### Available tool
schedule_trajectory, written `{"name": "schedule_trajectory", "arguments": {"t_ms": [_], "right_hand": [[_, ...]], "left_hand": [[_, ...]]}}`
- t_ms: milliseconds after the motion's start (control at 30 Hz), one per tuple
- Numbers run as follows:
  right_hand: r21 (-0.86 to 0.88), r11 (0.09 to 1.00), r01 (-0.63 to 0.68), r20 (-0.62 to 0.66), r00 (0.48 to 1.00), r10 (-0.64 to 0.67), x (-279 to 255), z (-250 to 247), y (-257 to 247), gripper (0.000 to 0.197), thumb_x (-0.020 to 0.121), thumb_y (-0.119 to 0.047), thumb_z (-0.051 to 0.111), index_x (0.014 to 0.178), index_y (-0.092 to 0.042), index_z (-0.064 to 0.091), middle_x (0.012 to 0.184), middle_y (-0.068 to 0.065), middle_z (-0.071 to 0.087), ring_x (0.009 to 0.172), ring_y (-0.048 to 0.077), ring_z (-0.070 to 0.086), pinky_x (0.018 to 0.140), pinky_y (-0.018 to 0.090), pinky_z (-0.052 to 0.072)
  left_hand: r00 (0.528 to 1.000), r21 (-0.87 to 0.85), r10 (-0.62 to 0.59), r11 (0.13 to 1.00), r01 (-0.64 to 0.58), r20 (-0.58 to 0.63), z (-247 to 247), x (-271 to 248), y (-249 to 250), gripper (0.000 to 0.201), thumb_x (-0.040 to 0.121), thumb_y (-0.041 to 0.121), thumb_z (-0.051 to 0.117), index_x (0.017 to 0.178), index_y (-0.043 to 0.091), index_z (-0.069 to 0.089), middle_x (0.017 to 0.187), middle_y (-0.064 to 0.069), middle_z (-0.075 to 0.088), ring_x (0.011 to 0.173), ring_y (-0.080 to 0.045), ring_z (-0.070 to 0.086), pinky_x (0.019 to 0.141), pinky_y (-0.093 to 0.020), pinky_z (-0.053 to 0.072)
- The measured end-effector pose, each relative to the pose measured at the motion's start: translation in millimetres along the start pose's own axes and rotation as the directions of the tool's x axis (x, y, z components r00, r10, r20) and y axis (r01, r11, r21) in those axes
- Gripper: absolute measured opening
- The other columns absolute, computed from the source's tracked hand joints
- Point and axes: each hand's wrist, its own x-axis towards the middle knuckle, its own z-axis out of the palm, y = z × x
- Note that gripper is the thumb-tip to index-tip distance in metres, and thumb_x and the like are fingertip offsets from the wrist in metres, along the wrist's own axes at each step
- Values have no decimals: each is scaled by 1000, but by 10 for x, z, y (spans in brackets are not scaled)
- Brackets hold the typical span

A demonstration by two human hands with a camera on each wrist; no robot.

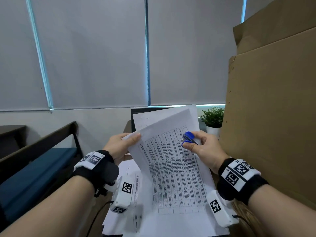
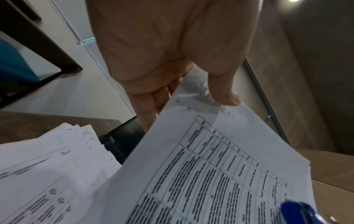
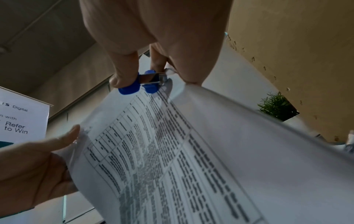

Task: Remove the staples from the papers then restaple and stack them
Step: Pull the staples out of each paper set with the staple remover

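Note:
A set of printed papers with a table on the top sheet is held up in the air, curved. My left hand pinches its top left corner between thumb and fingers, also seen as the left hand. My right hand squeezes a blue staple remover at the top right corner of the papers. The staple remover has metal claws closed at the paper's corner between thumb and fingers. The staple itself is too small to see.
More printed papers lie in a loose pile on the desk below, seen as the pile. A dark laptop stands behind. Tall cardboard sheets rise at the right, with a small potted plant beside them. A dark bench is left.

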Motion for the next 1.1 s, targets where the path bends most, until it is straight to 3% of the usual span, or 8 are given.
{"name": "schedule_trajectory", "arguments": {"t_ms": [300,400,600,700,800,867,967,1100], "right_hand": [[38,996,77,-44,996,-75,-82,36,-365,34,69,-24,81,102,-25,70,106,3,70,106,20,65,100,45,50],[41,989,139,-40,990,-137,-107,44,-466,31,73,-13,81,96,-30,70,106,10,68,103,22,66,99,40,50],[-46,993,110,9,994,-109,-228,101,-471,36,74,-10,81,94,-35,65,109,0,62,104,11,62,102,29,46],[-32,994,107,-44,993,-108,-259,165,-470,31,76,-9,79,93,-31,64,108,0,61,96,-3,59,89,8,46],[-33,996,81,-74,994,-83,-250,239,-383,31,75,-14,81,101,-25,68,116,5,61,109,13,60,102,22,45],[-22,998,65,-67,996,-66,-246,254,-336,32,76,-11,80,105,-15,70,111,10,62,103,16,62,90,10,47],[-4,999,-40,30,999,40,-240,207,-265,25,78,-7,78,101,-8,69,97,6,69,88,13,65,69,6,48],[-183,971,-154,234,952,195,-264,127,-69,25,78,-6,79,101,-2,69,98,14,73,86,12,65,73,11,49]], "left_hand": [[992,-25,60,998,-63,-113,-24,-218,-185,21,84,-3,68,105,-6,67,87,-14,75,72,-26,69,65,-39,59],[943,-115,151,975,-192,-295,8,-245,-78,9,78,-1,75,85,-2,70,84,-22,72,72,-28,64,77,-52,56],[889,-94,243,949,-301,-388,106,-361,30,13,74,10,81,71,12,68,65,-3,70,60,-16,58,67,-32,51],[946,-71,198,972,-222,-256,118,-404,-42,7,83,12,74,78,14,69,76,-4,74,68,-19,64,73,-36,54],[994,294,91,953,-70,-57,88,-437,-231,11,88,6,68,95,13,67,90,-9,73,81,-22,68,77,-36,56],[998,425,-51,904,36,25,43,-444,-376,12,88,0,63,95,8,67,97,-16,72,90,-31,70,82,-47,58],[977,480,-210,855,195,-23,-29,-437,-516,13,86,8,67,100,9,65,99,-13,73,91,-31,71,77,-52,59],[970,570,-237,789,229,-62,-27,-332,-606,17,87,11,67,102,3,63,94,-11,69,81,-27,68,64,-32,57]]}}
